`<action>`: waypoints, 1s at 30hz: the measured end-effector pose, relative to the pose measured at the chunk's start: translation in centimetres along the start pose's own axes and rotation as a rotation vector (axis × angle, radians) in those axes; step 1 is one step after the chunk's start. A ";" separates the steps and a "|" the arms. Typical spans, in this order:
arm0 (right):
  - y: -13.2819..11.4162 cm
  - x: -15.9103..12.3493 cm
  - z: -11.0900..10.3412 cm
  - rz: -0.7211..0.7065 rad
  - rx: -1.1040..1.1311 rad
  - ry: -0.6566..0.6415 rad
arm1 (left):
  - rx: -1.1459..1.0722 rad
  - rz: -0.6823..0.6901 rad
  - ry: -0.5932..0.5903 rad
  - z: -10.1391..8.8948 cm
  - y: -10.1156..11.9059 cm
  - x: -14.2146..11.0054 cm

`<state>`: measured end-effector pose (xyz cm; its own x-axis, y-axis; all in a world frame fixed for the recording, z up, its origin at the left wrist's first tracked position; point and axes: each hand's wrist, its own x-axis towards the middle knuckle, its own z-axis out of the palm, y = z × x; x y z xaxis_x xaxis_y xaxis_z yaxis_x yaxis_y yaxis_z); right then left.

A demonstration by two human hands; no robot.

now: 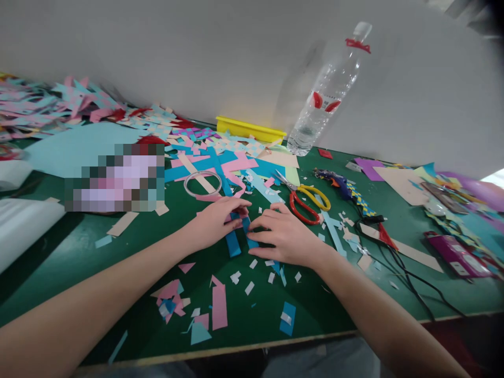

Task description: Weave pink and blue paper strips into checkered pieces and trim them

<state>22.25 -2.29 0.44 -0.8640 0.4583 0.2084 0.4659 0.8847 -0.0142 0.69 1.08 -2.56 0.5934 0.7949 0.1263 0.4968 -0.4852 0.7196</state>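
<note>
My left hand (214, 221) is closed, thumb and fingers pinched at the upper part of a narrow blue paper strip (245, 224). My right hand (285, 239) bends over from the other side, its fingertips on the same strip's right edge. A second blue paper strip (233, 244) lies flat on the table just left of it, running up under my left fingers. Scissors (305, 197) with one red and one yellow handle lie beyond my right hand, blades parted. A roll of clear tape (202, 184) rests beyond my left hand.
Paper scraps (219, 307) litter the green table (137, 315). A water bottle (331, 94) leans by the grey wall, beside a yellow tray (250, 129). Black cords (401, 268) and a purple packet (457, 254) lie right. Cut strips (47, 105) are heaped back left, near a blurred-out patch.
</note>
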 end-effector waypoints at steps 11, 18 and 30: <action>0.5 -0.3 -0.8 0.013 0.230 0.038 | 0.019 -0.002 -0.005 -0.1 0.2 0.1; 0.7 -0.2 -0.1 0.152 0.133 0.045 | 0.048 0.036 0.008 -0.1 0.0 0.1; 0.6 -0.3 0.1 0.127 0.051 0.224 | 0.083 0.066 0.088 -0.6 0.7 -0.1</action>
<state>22.75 -1.86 0.24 -0.7328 0.5409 0.4129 0.5528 0.8270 -0.1025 0.59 0.88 -1.65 0.5703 0.7875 0.2336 0.5115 -0.5630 0.6491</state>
